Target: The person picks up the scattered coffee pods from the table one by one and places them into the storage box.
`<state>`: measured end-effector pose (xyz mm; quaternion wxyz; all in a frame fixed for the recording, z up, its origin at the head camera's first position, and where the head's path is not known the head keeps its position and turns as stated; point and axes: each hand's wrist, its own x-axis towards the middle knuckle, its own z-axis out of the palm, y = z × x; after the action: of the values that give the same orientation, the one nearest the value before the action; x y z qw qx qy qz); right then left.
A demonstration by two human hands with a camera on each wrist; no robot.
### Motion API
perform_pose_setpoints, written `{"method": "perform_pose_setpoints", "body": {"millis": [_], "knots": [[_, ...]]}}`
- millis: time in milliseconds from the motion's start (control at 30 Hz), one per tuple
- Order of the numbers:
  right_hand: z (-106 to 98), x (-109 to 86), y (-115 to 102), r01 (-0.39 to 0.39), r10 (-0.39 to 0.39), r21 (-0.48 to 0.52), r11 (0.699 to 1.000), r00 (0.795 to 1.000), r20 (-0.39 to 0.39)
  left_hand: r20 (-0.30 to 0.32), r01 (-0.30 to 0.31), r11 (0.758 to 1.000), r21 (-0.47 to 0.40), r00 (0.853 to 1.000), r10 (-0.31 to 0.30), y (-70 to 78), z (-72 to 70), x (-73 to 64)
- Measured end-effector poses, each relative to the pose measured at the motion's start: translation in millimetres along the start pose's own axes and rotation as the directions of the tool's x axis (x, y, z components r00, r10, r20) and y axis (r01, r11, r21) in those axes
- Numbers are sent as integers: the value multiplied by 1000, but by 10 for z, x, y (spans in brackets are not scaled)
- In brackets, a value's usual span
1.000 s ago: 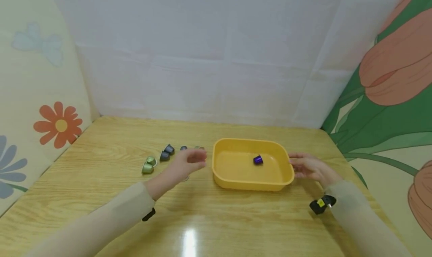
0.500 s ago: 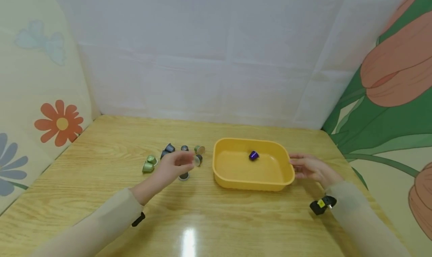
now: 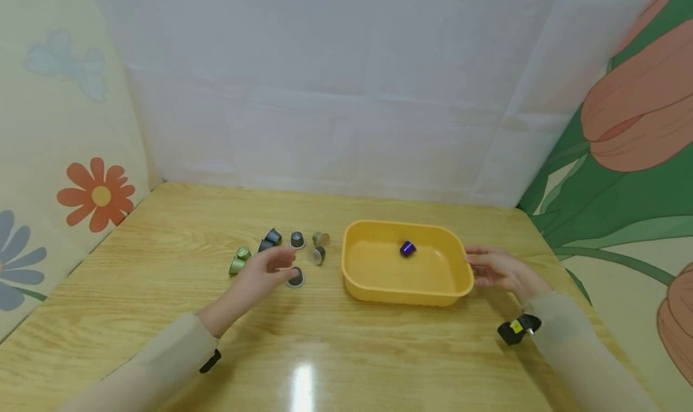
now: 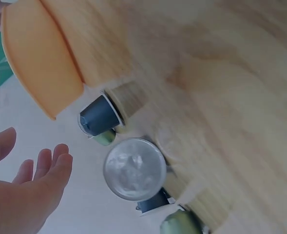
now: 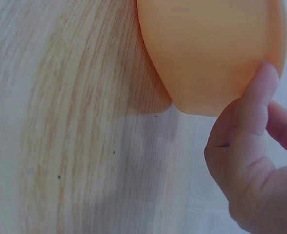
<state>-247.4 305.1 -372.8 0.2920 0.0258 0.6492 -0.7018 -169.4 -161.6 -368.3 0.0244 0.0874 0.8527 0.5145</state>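
My left hand (image 3: 261, 273) hovers over the table among small coffee capsules, fingers loosely extended and holding nothing. Just past its fingertips stands a dark capsule (image 3: 295, 278). Another dark capsule (image 3: 297, 239) stands farther back, near a green one with a tan lid (image 3: 321, 239) and a dark one with a pale lid (image 3: 318, 255). Green capsules (image 3: 236, 264) and dark capsules (image 3: 273, 237) are partly behind the hand. A purple capsule (image 3: 408, 248) lies in the yellow plastic tray (image 3: 406, 296). At the tray's right end, my right hand (image 3: 500, 270) holds the rim with its fingertips.
The wood-grain table (image 3: 346, 346) meets a white cloth backdrop (image 3: 346, 111) at the back. Flower-printed panels rise at both sides, with a red flower (image 3: 101, 195) at left. A black wrist camera (image 3: 518, 329) hangs under the right sleeve.
My left hand has drawn back leftward from beside the tray, uncovering several capsules. The purple capsule has rolled slightly left and back inside the tray. The right hand stays at the rim.
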Motion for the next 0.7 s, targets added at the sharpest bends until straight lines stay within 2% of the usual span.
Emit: {"method": "perform_pose_setpoints", "body": {"millis": [300,567,700], "knots": [[1,5,8,-3,3,6,1000,1000,-5,-37,-25,999,30,999,26,-133,-68,-60],[-6,12,16,5,-5,-14,1000,1000,-1,-42,-26,993,115,999,31,-215,-164,-119],[-11,16,15,2,-2,-16,1000,1000,-3,-56,-29,991,131,998,37,-233,-207,-163]]}}
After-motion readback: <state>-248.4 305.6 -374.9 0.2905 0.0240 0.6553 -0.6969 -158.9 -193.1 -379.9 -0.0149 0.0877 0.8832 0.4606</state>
